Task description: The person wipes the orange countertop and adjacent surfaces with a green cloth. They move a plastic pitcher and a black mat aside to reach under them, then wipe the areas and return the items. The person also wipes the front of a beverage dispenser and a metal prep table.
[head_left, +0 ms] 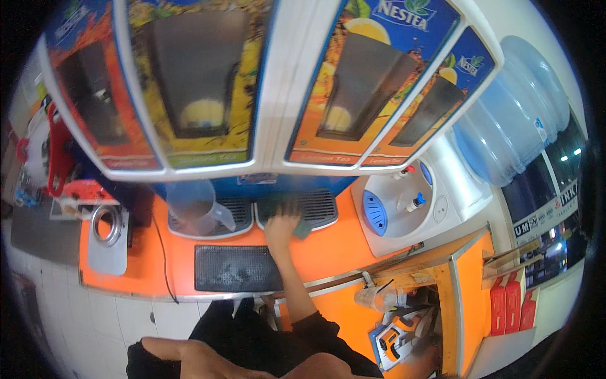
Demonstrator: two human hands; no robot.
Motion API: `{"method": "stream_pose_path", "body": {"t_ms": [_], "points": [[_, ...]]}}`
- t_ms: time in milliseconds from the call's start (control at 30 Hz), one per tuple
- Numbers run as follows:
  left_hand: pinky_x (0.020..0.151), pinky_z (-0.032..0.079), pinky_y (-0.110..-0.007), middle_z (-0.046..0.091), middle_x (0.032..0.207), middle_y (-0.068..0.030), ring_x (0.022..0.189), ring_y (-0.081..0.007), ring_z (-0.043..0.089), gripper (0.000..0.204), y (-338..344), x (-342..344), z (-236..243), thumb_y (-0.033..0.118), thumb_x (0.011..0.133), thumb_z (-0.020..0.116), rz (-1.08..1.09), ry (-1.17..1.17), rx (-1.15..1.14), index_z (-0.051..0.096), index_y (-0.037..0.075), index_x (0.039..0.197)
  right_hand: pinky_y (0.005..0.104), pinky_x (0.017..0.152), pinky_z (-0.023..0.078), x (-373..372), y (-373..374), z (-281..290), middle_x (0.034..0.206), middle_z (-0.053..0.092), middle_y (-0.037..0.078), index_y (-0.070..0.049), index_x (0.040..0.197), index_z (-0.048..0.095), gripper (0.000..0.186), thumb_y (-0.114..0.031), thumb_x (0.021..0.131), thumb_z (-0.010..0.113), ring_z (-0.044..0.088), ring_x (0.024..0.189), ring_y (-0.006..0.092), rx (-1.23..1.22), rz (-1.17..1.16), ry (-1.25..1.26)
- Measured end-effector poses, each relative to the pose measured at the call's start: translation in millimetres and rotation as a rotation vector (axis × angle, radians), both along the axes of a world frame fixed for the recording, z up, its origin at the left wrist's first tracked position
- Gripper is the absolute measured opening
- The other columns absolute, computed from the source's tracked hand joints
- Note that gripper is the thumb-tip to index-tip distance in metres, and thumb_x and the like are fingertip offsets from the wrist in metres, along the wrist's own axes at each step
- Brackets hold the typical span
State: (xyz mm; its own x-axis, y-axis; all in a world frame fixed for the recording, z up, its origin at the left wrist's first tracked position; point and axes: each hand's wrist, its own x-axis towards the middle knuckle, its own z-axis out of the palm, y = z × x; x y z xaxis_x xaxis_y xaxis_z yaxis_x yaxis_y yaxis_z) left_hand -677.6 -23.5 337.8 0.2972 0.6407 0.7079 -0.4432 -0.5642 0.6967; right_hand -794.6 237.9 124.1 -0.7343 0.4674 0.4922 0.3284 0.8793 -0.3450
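My right hand [283, 225] reaches over the orange counter to the right-hand drip tray [320, 205] of a drinks dispenser. It presses on a dark green cloth [303, 229], which lies partly under the fingers on the tray's grille. The fingers are somewhat blurred. Beside it, a clear plastic pitcher [191, 205] stands on the left-hand drip tray [243, 213], its handle toward the right. Nearer me lies a black textured mat [237, 268] with wet-looking patches. My left hand is out of sight; only bare skin and a dark sleeve show at the lower edge.
The dispenser [271, 126] overhangs the trays. To the right stands a white water dispenser [404, 215] with a large blue bottle [514, 114]. A cup-sealing-like metal device [107, 237] sits at left, near a dark cable [165, 265]. Below right, an open shelf holds a plastic cup [377, 297].
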Motion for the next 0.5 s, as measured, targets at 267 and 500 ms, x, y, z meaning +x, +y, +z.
{"method": "stream_pose_path", "body": {"t_ms": [267,500], "points": [[0.111,0.027,-0.041,0.033,0.145,-0.0155,0.135,-0.0273,0.033,0.062,33.2,-52.8,-58.4,0.027,0.095,0.055,1.131,-0.242,-0.934,0.027,0.001,0.144,0.049,0.112,0.027,77.0,111.0,23.8,0.14,0.045,0.02,-0.002,0.125,0.056,0.049,-0.006,0.076,0.056,0.039,0.13,0.0374,-0.168,0.379,-0.311],[0.11,0.026,-0.036,0.038,0.144,-0.0151,0.134,-0.0245,0.035,0.06,104.9,-110.1,-120.6,0.028,0.097,0.055,1.758,-0.267,-0.749,0.028,0.001,0.144,0.0503,0.114,0.021,65.9,125.1,-0.6,0.14,0.043,0.023,0.002,0.127,0.053,0.055,-0.004,0.073,0.059,0.032,0.135,0.0384,-0.053,0.171,-0.047]]}}
